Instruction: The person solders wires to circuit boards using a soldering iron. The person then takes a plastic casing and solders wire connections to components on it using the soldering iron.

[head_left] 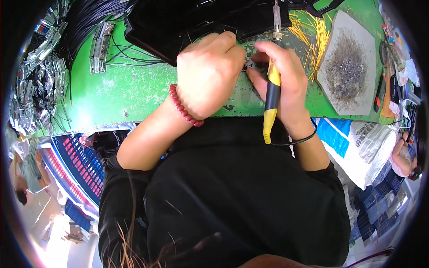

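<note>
My left hand (211, 67), back upward and fingers curled under, is closed at the near edge of a large black plastic part (156, 27). What its fingers hold, if anything, is hidden beneath the hand. In my right hand (292, 76) a soldering iron (272, 100) with a yellow and black handle is tucked, its metal shaft pointing away from me. The right thumb and forefinger reach left toward the other hand; a small dark item between them is too hidden to name. Thin black wires run left from there to a small clear-and-silver module (102, 48).
A green worktable (134, 96) carries a heap of similar modules (38, 85) and bundled black wires (87, 22) on the left. Yellow strands (316, 40) lie right of the iron, beside a grey slab (357, 58) with dark residue. Hand tools (385, 85) rest far right. Other people appear at both sides.
</note>
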`<state>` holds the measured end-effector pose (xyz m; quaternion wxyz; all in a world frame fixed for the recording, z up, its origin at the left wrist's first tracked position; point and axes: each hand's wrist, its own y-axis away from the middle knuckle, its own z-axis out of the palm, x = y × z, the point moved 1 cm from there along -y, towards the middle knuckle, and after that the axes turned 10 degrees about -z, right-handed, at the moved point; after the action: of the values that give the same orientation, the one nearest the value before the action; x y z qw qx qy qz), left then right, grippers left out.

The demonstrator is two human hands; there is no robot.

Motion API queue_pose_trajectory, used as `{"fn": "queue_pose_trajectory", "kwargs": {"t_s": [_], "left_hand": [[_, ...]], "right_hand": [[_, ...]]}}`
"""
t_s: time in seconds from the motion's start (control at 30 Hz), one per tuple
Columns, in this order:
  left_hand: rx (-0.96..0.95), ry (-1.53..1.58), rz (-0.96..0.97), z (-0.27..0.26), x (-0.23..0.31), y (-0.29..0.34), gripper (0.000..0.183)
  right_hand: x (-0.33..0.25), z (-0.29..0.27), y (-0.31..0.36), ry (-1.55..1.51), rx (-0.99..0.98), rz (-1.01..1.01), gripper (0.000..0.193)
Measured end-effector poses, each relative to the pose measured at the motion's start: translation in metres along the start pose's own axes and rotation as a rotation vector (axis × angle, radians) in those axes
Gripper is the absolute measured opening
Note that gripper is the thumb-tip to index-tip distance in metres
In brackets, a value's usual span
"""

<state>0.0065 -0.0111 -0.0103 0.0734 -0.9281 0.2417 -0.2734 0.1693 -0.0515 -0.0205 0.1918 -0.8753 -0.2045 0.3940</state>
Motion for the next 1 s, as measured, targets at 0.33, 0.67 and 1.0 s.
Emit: {"fn": "queue_pose_trajectory", "kwargs": {"t_s": [0.33, 0.67, 1.0], "left_hand": [[-0.077, -0.088, 0.015, -0.005, 0.014, -0.012, 0.01], [-0.043, -0.076, 0.059, -0.008, 0.025, -0.016, 0.01], [-0.038, -0.057, 0.034, -0.004, 0.026, -0.014, 0.012]], "right_hand": [[0.016, -0.07, 0.031, -0.317, 0.268, 0.094, 0.048], [0.083, -0.167, 0.092, -0.11, 0.857, 0.354, 0.02], [0.123, -0.186, 0.08, 0.171, 0.716, 0.433, 0.011]]}}
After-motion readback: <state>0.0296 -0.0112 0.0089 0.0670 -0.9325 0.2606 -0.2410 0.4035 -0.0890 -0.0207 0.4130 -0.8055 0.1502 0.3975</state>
